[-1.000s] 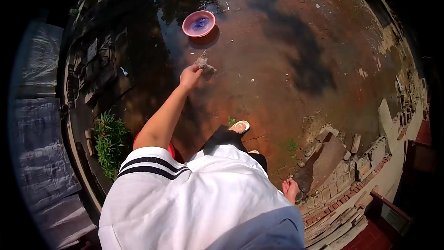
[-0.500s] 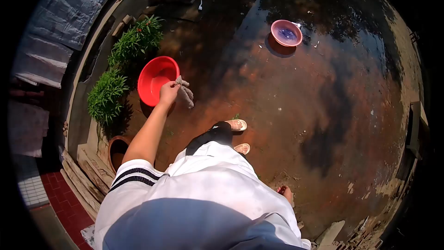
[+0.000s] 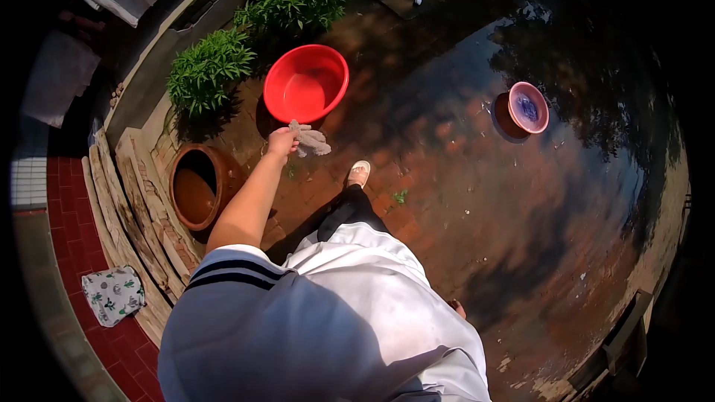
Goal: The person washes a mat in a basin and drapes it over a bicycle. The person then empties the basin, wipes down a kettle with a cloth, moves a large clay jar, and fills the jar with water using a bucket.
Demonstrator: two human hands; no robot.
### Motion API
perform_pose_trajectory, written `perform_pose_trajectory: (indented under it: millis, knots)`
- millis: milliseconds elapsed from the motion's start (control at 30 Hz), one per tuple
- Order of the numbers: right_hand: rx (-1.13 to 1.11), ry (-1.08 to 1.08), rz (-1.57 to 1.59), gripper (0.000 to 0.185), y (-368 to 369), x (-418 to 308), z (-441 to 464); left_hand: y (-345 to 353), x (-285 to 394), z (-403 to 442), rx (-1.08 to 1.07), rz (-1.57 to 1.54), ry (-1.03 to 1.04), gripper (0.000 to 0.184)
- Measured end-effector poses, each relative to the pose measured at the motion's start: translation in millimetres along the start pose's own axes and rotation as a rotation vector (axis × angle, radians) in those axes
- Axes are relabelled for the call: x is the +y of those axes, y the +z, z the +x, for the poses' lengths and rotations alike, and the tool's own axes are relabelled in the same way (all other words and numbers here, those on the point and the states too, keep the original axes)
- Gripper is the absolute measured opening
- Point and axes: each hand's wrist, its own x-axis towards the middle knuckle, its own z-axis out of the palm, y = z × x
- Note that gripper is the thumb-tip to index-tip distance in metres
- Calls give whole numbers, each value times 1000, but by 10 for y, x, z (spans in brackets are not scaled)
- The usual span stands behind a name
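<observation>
My left hand (image 3: 281, 142) is closed on a limp greyish cloth glove (image 3: 313, 141), whose finger-like ends hang out to the right. Just beyond that hand, a red basin (image 3: 306, 83) stands on the wet ground; in this view its near rim almost meets my fingers, and I cannot tell whether they touch. My right hand (image 3: 457, 308) shows only as a small patch beside my white shirt, its fingers mostly hidden.
A brown clay jar (image 3: 197, 187) and wooden planks (image 3: 141, 216) lie at left, near a cactus-print cloth item (image 3: 113, 295). Green plants (image 3: 211, 71) grow behind. A pink basin (image 3: 528, 107) with something purple inside stands far right on wet paving. My shoe (image 3: 358, 173) is ahead.
My view has turned, so the basins and plants appear further right. One foot now shows instead of two. The glove stays in my left hand, and less of my right hand shows.
</observation>
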Motion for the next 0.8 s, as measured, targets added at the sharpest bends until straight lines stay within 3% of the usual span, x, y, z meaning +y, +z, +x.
perform_pose_trajectory:
  millis: [100, 233, 267, 300, 333, 400, 500, 533, 600, 800]
  knots:
    - [-50, 9, -209, 13, 172, -462, -91, -65, 105, 601, -81, 8, -27, 16]
    - [-72, 62, -253, 12, 377, -1481, -196, -204, 162, 1668, -83, -11, -86, 17]
    - [-66, 144, -160, 12, 444, -1827, -169, -237, 197, 1969, -83, 2, -106, 19]
    - [-37, 263, -10, 11, 548, -2187, -160, -235, 266, 2251, 139, 217, -64, 22]
    - [76, 519, 362, 9, 685, -2662, -141, -270, 343, 2520, 249, 278, -39, 25]
    - [72, 465, 492, 8, 792, -3064, 28, -400, 545, 2837, 368, 244, -18, 30]
    - [4, 362, 485, 9, 815, -3163, 281, -545, 503, 2680, 57, 12, 50, 29]
    - [-29, 345, 473, 9, 855, -3255, 393, -524, 479, 2475, 43, -112, 2, 26]
    - [-88, 341, 391, 10, 920, -3477, 537, -566, 218, 2169, -73, -64, -96, 25]
    - [-285, 333, 115, 16, 831, -3676, 941, -803, -1751, 946, -42, -120, -485, 23]
